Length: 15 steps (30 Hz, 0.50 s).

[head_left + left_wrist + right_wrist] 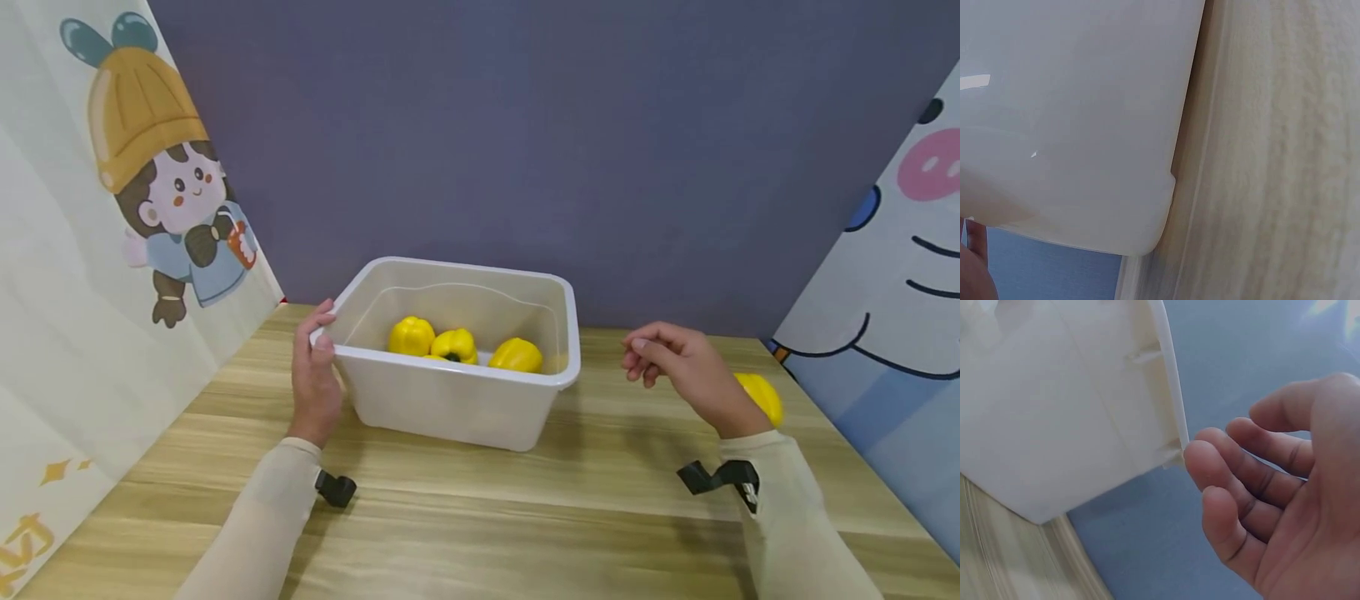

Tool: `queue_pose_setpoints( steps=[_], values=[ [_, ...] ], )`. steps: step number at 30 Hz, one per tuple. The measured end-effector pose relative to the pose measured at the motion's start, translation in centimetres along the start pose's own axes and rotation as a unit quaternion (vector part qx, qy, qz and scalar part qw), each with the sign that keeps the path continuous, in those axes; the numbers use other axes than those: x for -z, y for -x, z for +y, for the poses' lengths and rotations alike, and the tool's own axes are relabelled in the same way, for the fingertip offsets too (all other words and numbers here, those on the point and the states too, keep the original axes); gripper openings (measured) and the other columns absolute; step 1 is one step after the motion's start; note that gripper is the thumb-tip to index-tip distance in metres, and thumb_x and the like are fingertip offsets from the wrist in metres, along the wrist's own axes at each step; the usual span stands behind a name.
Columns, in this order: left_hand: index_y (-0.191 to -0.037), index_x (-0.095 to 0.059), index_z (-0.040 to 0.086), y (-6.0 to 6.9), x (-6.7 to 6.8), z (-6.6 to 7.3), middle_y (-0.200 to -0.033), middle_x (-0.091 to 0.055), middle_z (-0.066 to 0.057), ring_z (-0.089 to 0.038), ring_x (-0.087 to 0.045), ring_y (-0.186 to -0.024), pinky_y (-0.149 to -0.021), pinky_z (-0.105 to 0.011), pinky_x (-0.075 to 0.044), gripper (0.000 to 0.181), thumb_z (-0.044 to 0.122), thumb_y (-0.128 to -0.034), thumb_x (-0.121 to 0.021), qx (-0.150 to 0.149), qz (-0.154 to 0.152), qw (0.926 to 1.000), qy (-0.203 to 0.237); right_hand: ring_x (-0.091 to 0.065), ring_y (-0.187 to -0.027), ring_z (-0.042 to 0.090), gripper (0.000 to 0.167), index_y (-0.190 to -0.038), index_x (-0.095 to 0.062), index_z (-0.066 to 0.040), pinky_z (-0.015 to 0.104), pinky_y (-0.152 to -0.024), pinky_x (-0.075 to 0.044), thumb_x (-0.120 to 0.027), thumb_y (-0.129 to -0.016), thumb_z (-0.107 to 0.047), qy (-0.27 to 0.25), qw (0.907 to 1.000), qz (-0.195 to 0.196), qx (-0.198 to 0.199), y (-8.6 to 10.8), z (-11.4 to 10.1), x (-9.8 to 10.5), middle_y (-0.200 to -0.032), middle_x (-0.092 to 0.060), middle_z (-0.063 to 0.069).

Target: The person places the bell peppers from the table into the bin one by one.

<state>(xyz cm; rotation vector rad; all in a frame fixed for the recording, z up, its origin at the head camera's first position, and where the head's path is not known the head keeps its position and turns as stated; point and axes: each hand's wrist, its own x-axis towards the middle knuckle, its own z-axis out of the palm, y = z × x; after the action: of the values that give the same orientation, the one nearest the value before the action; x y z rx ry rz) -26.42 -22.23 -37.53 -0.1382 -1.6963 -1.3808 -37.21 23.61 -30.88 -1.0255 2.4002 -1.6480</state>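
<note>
A white plastic bin (450,404) stands on the wooden table, with three yellow bell peppers inside: a left one (410,335), a middle one (456,343) and a right one (517,356). My left hand (315,392) grips the bin's left rim near the front corner; in the left wrist view the bin's wall (1079,125) fills most of the picture. To the right of the bin, apart from it, my right hand (686,367) hovers with loosely curled fingers (1219,525) and holds nothing. Another yellow bell pepper (763,398) lies on the table, partly hidden behind the right wrist.
The wooden table (465,525) reaches back to a grey-blue panel (525,150). A white panel with a cartoon child (180,200) borders the left side, and another cartoon panel (900,317) borders the right. Each wrist carries a small black camera mount.
</note>
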Motion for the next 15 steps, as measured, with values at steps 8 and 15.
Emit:
queue_pose_setpoints(
  steps=[8, 15],
  values=[
    [-0.13, -0.047, -0.006, 0.0, 0.1, -0.3, -0.151, -0.044, -0.011, -0.024, -0.037, -0.14, -0.112, -0.032, -0.028, 0.045, 0.028, -0.1043, -0.035, -0.001, -0.001, 1.0, 0.009, -0.067, -0.087, 0.026, 0.034, -0.12, -0.062, -0.001, 0.037, -0.07, -0.056, -0.05, -0.106, -0.029, 0.055, 0.9971, -0.013, -0.052, 0.3, 0.6, 1.0, -0.104, -0.066, 0.021],
    [-0.13, -0.047, -0.007, 0.0, 0.0, -0.1, -0.152, -0.044, -0.012, -0.025, -0.036, -0.141, -0.113, -0.033, -0.027, 0.045, 0.028, -0.1041, -0.036, -0.005, -0.002, 0.9999, 0.015, -0.067, -0.094, 0.024, 0.037, -0.126, -0.059, -0.003, 0.037, -0.075, -0.056, -0.048, -0.106, -0.032, 0.097, 0.9912, -0.015, -0.089, 0.7, 1.0, 2.5, -0.109, -0.065, 0.018]
  ],
)
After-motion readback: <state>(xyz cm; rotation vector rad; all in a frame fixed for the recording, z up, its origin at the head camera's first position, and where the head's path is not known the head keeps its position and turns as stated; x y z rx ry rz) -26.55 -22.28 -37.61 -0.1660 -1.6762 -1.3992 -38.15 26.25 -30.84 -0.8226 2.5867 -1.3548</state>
